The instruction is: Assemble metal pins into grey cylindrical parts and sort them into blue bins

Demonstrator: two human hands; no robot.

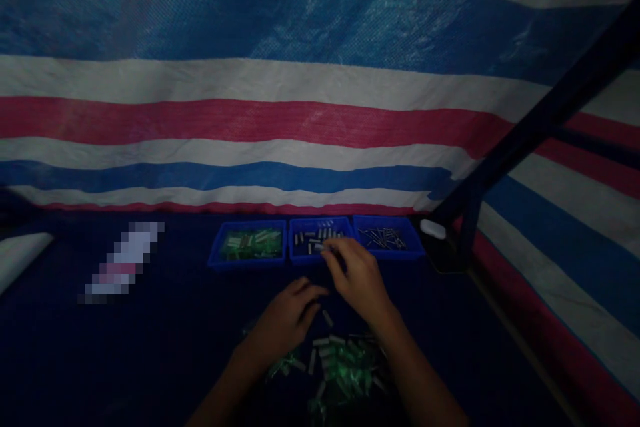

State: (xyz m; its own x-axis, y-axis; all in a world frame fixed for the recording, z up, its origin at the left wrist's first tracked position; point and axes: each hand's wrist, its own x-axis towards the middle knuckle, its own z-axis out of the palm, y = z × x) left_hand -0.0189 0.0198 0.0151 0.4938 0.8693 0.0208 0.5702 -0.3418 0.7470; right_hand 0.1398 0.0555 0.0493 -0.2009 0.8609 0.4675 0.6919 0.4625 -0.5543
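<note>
Two bare hands are over the dark desk (165, 347): the left hand (290, 313) is half open and loosely curved, its thumb apart from the forefinger, though I cannot tell what its palm may hide; the right hand (357, 270) has its fingers bent together over the middle bin (306, 258), and I cannot tell whether they pinch anything. Three blue, smooth-walled bins stand in one row beyond the hands. The left bin (250, 265), ahead of the left hand, holds glossy green film packets (253, 242), too jumbled to count; the middle one, under the right fingertips, holds over half a dozen short, pale, rod-shaped pieces (315, 240); the right bin (400, 255), beyond the right hand, holds many thin pins (385, 237). One loose piece (328, 318) lies just beside the left thumb. An uncounted heap (345, 367) of pale pieces and crinkled green film lies between the forearms. One rounded white object (433, 229) sits farther right of the right hand. Ahead of both hands hangs a creased, woven striped sheet (300, 123).
</note>
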